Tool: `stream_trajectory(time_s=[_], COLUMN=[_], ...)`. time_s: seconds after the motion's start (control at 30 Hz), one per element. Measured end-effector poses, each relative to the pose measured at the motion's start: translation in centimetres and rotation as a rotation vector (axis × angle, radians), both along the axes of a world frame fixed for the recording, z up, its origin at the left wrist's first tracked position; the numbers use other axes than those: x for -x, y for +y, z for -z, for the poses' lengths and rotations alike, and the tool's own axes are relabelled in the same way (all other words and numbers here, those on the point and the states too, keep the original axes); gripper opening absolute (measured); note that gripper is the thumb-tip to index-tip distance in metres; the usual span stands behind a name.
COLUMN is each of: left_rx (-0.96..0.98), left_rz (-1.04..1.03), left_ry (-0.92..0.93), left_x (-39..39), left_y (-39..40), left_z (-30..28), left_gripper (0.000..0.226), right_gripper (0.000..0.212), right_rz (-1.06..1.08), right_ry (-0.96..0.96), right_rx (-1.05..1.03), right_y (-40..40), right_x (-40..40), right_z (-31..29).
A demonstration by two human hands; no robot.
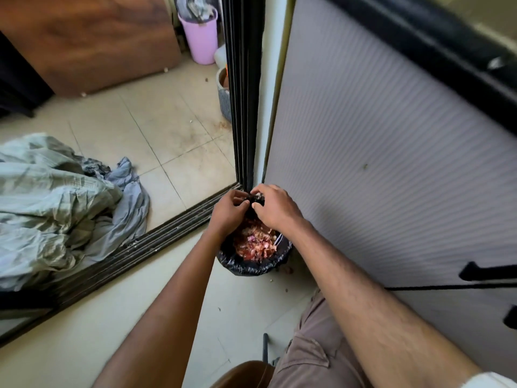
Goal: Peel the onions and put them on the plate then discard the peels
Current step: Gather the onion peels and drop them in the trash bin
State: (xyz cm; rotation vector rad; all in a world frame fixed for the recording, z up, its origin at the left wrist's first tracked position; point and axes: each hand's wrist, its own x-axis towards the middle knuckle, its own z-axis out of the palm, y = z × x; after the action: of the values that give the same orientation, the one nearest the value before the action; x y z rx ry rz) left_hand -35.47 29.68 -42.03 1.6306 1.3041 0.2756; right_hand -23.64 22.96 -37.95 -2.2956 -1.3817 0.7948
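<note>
Both hands are held over a small bin lined with a black bag, which is set on the tiled floor at the corner where a black sliding-door frame meets a ribbed pale panel. The bin is seen filled with reddish-pink onion peels, and a few scraps are scattered on the floor just beside it. The left hand and the right hand are brought together at the far rim, where a small dark item is pinched between their curled fingers; what it is cannot be told, since it is mostly hidden by the fingers. The grip of each hand is thus closed around that item. Crumpled grey-green cloth is spread on the floor beyond the door track, well apart from the bin. A lilac bucket stuffed with fabric is placed farther back beside a wooden cabinet. Brown trousers are visible under the right forearm.
</note>
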Motion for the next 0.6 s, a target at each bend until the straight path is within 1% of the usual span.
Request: stream_trajectory(time_s=[0.13,0.2,0.27,0.33,0.43,0.5,0.6], left_rx=[-0.111,-0.19,-0.269,-0.342,-0.392,-0.4,-0.388], left_rz=[-0.034,-0.053,-0.061,-0.058,-0.002,0.05,0.163], left_ry=[-0.13,-0.217,-0.31,-0.427,-0.613,-0.672,-0.705], left_x=[-0.5,-0.7,-1.3,-2.1,-3.8,-5.6,-9.7], left_y=[0.4,0.7,0.9,0.3,-1.9,-3.4,-5.9], left_z=[-6.8,-11.3,-16.6,-22.2,-30.0,-33.9,-37.4], left_gripper=[0.012,0.007,0.003,0.004,0.01,0.012,0.006], right_gripper=[0.025,0.019,0.016,0.015,0.016,0.015,0.011], right_rz=[0.024,0.044,0.036,0.025,0.045,0.086,0.171], right_ry=[-0.019,0.002,0.007,-0.027,-0.088,-0.11,-0.204], right_rx=[-0.18,-0.293,-0.449,-0.613,-0.811,-0.894,-0.93], right_y=[-0.3,-0.6,-0.9,-1.7,-3.7,-5.6,-9.6], right_x=[-0.3,-0.4,-0.6,-1.0,-2.3,-4.0,-7.8], right_z=[-6.4,-10.5,-15.2,-19.9,-26.3,-30.1,-34.2])
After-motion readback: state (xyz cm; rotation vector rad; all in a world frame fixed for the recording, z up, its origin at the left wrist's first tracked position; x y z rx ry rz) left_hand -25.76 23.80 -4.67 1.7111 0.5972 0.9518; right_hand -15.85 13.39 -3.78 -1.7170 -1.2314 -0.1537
